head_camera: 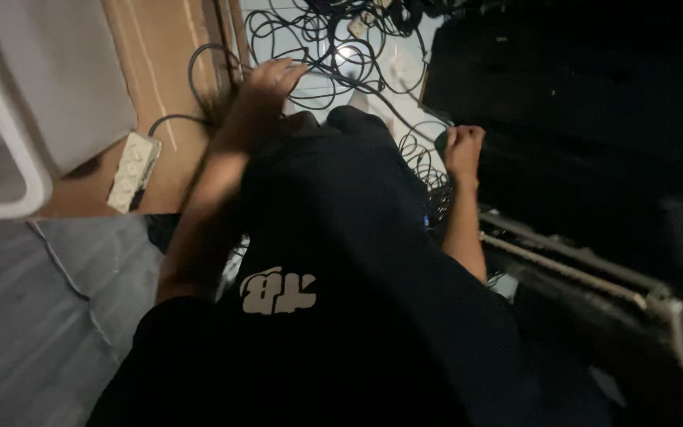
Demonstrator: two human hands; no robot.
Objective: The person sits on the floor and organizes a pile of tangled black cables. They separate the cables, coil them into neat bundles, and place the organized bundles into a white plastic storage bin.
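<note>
Head view: left hand [272,81] fingers spread, resting on the tangled black cables [318,47], just right of the white power strip [133,171]. Right hand [463,150] fisted (contents hidden), farther right against the black case [579,87].

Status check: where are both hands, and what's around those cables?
Left hand open, fingers in tangled black cables. Right hand fisted beside dark equipment case, apparently gripping a cable. White power strip lies left.

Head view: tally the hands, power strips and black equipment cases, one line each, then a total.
Bare hands: 2, left hand and right hand, both at the tangled black cables
White plastic power strip: 1
Large black equipment case: 1
Total: 4
</note>
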